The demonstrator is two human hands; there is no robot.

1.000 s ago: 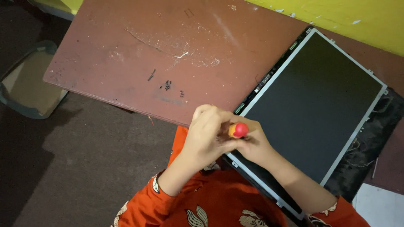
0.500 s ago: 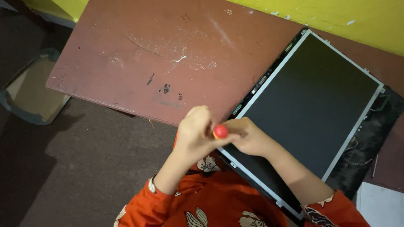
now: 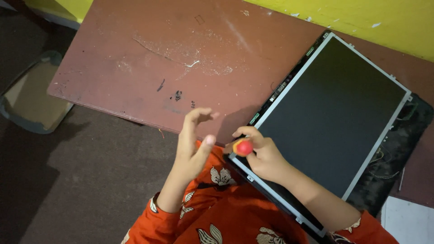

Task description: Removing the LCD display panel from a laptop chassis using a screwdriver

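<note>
Right now my right hand is clamped around a red-capped screwdriver, its tip hidden but pointed down at the near left corner of the display panel. I judge I am working a screw in the panel's metal frame there. My left hand hovers just left of the tool, fingers spread, holding nothing. Next I'd need to keep the tool upright. The panel lies tilted across the right of the reddish tabletop.

Left hand is held open with fingers spread and raised, while right hand is curled shut, wrist bent inward.
</note>
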